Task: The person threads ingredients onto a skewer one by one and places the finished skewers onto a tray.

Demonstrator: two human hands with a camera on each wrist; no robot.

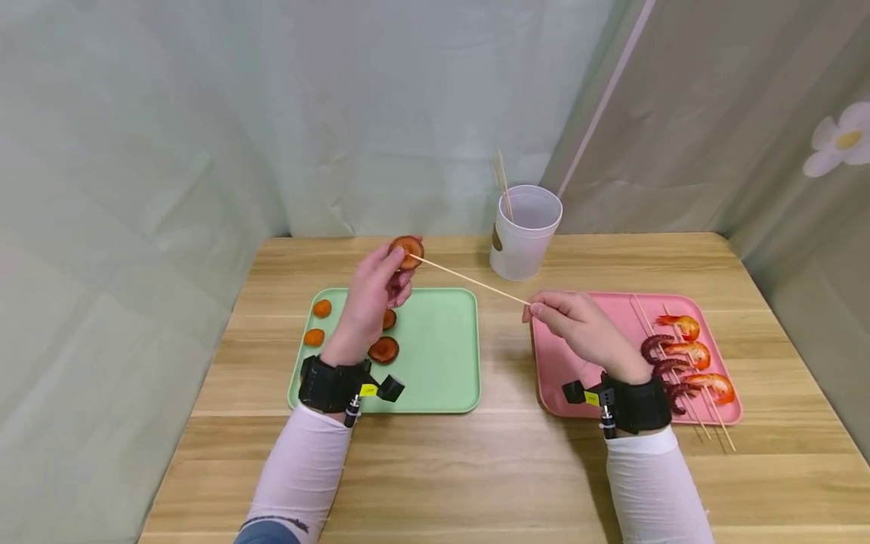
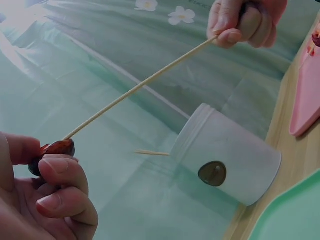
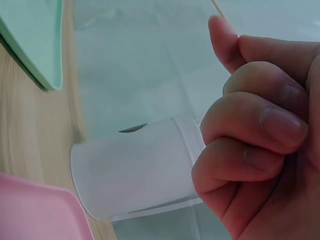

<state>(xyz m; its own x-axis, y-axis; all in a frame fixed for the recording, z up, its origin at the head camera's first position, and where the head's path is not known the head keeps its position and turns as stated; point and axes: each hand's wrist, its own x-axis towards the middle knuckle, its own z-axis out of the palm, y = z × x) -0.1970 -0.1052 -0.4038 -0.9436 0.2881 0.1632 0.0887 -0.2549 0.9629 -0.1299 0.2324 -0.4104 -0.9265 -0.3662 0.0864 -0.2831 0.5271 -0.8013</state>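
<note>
My left hand (image 1: 367, 298) pinches a round brown mushroom (image 1: 410, 243) with a dark rim, above the far edge of the green tray (image 1: 442, 355). A bamboo skewer (image 1: 469, 279) runs from the mushroom to my right hand (image 1: 581, 325), which pinches its other end over the pink tray's left side. In the left wrist view the skewer (image 2: 140, 85) meets the mushroom (image 2: 61, 148); how deep its tip sits is hidden. Curled fingers (image 3: 250, 117) of the right hand fill the right wrist view. More mushrooms (image 1: 384, 350) lie on the green tray beside my left wrist.
Small orange balls (image 1: 314, 338) lie at the green tray's left. A white cup (image 1: 525, 245) holding a few skewers (image 1: 504, 189) stands at the back. The pink tray (image 1: 560, 363) bears skewered shrimp (image 1: 710, 385) and octopus tentacles (image 1: 655, 346). Curtains hang behind the wooden table (image 1: 476, 476).
</note>
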